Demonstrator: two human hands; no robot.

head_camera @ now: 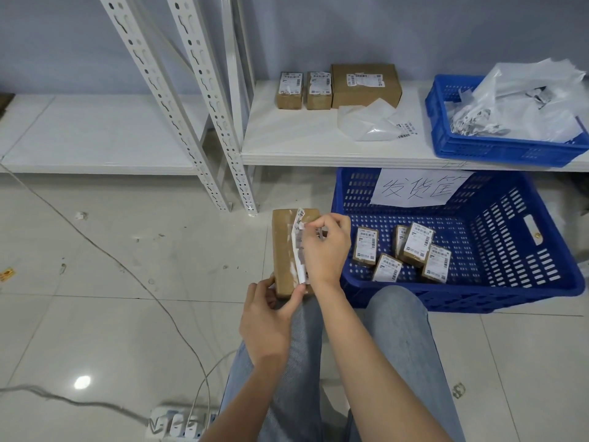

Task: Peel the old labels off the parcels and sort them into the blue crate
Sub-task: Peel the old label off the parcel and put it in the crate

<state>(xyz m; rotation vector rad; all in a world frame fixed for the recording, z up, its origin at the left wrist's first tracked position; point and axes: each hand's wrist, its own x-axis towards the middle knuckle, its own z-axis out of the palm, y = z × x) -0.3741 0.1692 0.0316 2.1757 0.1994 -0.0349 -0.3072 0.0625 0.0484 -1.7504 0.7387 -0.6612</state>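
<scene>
A brown cardboard parcel [283,250] stands on my left knee. My left hand [266,317] grips its near end. My right hand [325,247] pinches the white label [299,250], which is half lifted off the parcel's face and curls upward. To the right on the floor sits a large blue crate [497,291] with a handwritten paper sign; several small labelled parcels [411,250] lie inside it. Three more labelled parcels [365,86] stand on the low white shelf behind.
A smaller blue crate [446,145] on the shelf holds peeled labels and plastic bags. A loose plastic bag [369,122] lies beside it. White shelf uprights [204,100] stand to the left. A power strip [181,424] and cables lie on the tiled floor.
</scene>
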